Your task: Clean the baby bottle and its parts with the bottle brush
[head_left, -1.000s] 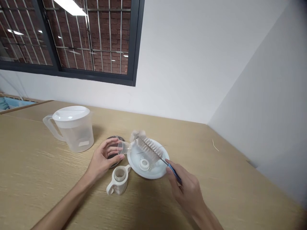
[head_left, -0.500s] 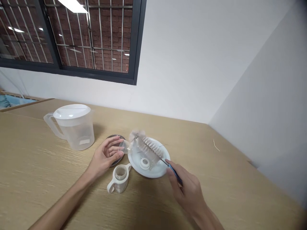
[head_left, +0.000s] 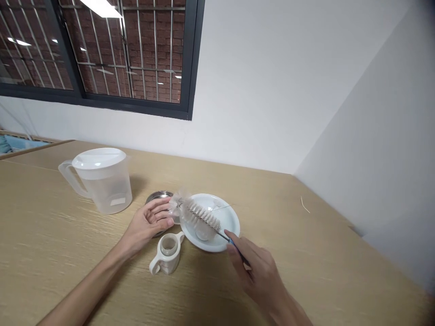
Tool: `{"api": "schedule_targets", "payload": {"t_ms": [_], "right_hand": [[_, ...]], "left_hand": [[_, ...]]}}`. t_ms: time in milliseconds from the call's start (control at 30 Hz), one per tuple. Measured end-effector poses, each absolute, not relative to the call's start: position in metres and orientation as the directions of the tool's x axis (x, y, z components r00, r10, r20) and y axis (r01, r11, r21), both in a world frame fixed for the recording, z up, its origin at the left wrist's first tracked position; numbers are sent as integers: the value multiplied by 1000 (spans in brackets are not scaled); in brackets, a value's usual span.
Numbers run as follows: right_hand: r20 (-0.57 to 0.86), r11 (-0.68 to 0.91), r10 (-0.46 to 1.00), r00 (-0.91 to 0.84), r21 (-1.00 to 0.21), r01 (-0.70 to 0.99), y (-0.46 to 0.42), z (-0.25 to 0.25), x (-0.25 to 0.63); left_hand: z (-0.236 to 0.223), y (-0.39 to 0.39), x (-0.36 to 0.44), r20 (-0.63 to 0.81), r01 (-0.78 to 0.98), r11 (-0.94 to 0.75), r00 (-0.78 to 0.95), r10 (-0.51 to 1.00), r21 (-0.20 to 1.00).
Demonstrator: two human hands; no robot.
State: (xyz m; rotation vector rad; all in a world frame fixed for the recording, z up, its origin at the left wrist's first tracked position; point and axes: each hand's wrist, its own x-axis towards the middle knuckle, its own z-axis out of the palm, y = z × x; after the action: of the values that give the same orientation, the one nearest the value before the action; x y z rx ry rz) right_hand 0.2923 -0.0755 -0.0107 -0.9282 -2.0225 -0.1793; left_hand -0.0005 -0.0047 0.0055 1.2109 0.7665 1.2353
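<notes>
My right hand (head_left: 256,267) grips the blue handle of a bottle brush (head_left: 204,217) with white bristles. The brush slants up and left over a pale shallow bowl (head_left: 234,222), its blurred tip by my left fingers. My left hand (head_left: 149,222) is curled round a small clear cup (head_left: 176,218), now largely hidden by the bristles; how far the tip sits inside it I cannot tell. Below the brush, a white piece (head_left: 204,234) lies in the bowl. A white two-handled cup-like holder (head_left: 167,262) stands just below my left hand. Behind that hand, a round metal dish (head_left: 159,194) is partly covered.
A translucent lidded pitcher (head_left: 110,188) stands on the wooden table (head_left: 272,208) at the left. Farther right lies a thin pale strip (head_left: 305,204). White walls (head_left: 254,90) and a barred window (head_left: 136,50) bound the table's far side.
My right hand has moved the brush left and slightly down, bringing its tip to the clear cup. My left hand has stayed nearly in place.
</notes>
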Motion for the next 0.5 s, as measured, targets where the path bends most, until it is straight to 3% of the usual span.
{"api": "schedule_targets", "payload": {"t_ms": [300,500], "right_hand": [[819,618,537,-205,-216,756,-72,-8,300],[796,678,528,-295,-187,710,-73,-9,297]], "left_hand": [[11,-6,-1,108,-224,-70,165,980,972],[5,-3,-4,195,-232,-146,200,960,962]]}}
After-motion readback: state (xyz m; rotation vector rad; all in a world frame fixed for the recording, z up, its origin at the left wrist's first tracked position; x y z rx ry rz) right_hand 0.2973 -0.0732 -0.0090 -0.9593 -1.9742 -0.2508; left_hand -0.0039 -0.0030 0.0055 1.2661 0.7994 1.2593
